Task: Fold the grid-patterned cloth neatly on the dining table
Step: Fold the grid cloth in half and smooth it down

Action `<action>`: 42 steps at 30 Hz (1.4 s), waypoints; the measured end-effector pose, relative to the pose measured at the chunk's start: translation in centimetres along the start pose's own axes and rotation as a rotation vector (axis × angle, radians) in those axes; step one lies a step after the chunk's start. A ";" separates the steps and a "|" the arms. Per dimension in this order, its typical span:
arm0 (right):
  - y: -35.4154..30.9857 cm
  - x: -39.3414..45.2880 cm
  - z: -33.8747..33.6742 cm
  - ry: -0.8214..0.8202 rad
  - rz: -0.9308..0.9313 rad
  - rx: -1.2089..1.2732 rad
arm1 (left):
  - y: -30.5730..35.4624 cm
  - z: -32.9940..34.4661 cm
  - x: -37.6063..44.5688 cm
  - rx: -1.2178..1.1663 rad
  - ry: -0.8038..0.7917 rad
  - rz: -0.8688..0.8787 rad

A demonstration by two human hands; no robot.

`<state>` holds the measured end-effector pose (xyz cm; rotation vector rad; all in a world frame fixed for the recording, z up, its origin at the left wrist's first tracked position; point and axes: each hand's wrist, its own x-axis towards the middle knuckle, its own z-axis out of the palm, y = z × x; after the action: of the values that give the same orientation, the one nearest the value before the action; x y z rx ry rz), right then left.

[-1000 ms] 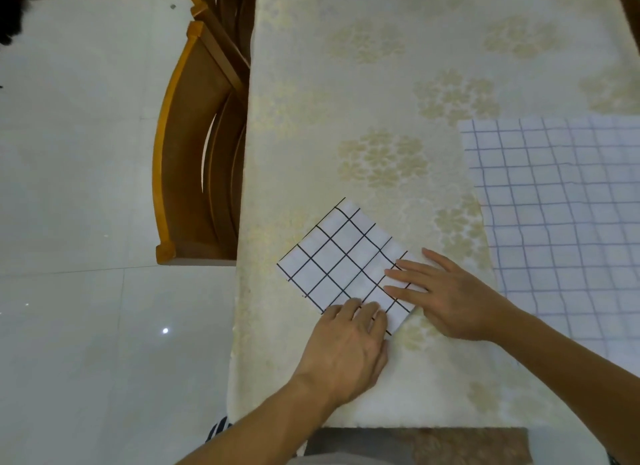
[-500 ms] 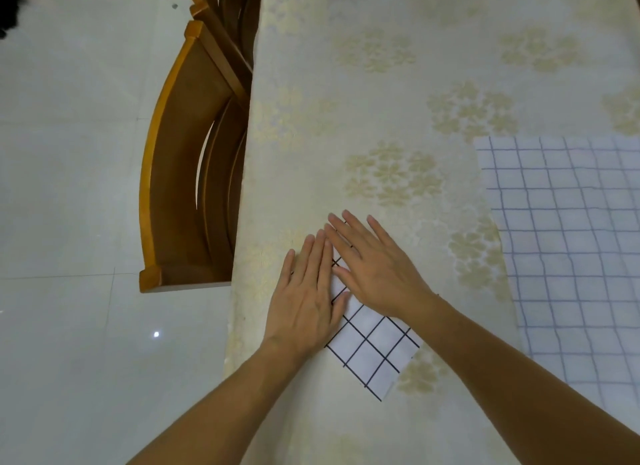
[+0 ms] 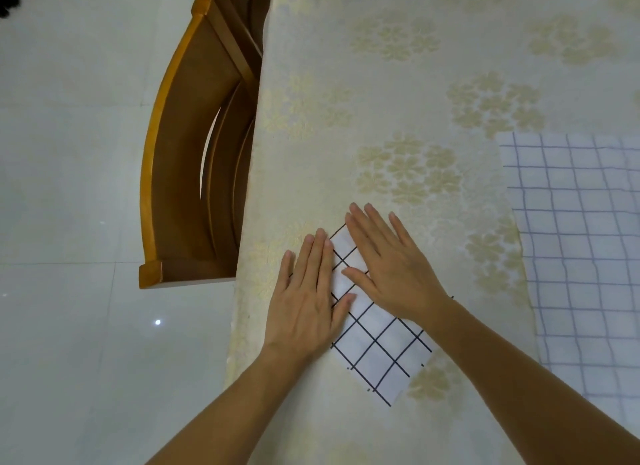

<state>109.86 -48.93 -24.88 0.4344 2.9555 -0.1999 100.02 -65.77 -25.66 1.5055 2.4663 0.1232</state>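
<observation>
Head view is looking down past two bare forearms reaching in from the bottom edge. Nearest, the small folded white cloth with a bold black grid [image 3: 377, 346] is lying flat on the counter [image 3: 398, 93], turned like a diamond, close to the counter's left edge. Its near corner and lower squares are showing freely; its far half is lying hidden under the two hands.

On its left part the left hand [image 3: 308, 298] is pressing palm down, fingers [image 3: 320, 253] straight and together, gripping nothing, the thumb lying across the grid. Just beside it the right hand [image 3: 391, 263] is also lying flat, fingers spread a little and stretched past the cloth's far corner onto the counter covering, holding nothing. The two hands are nearly touching over the cloth.

Covering the counter is a cream tablecloth with pale gold flower clusters. To the right, well apart from the hands, a larger white sheet with a thin blue-grey grid [image 3: 581, 263] is lying spread out, running off the right edge.

Farther left, a curved orange-brown wooden chair [image 3: 173, 159] is standing tucked against the counter's side, on a glossy pale tiled floor [image 3: 69, 187].
</observation>
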 end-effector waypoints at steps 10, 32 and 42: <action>0.1 -5.2 2.0 -0.021 0.054 -0.008 | 1.7 1.3 -2.0 0.052 -0.046 0.018; 0.7 -11.4 3.0 0.076 0.269 0.028 | 6.5 2.0 -4.9 0.046 -0.107 0.160; 0.8 -11.3 2.6 0.072 0.238 0.080 | 5.2 1.2 -4.8 -0.039 -0.056 0.197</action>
<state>121.12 -51.65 -25.69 0.8142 2.9383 -0.2793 106.89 -67.63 -24.95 1.7080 2.2563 0.1612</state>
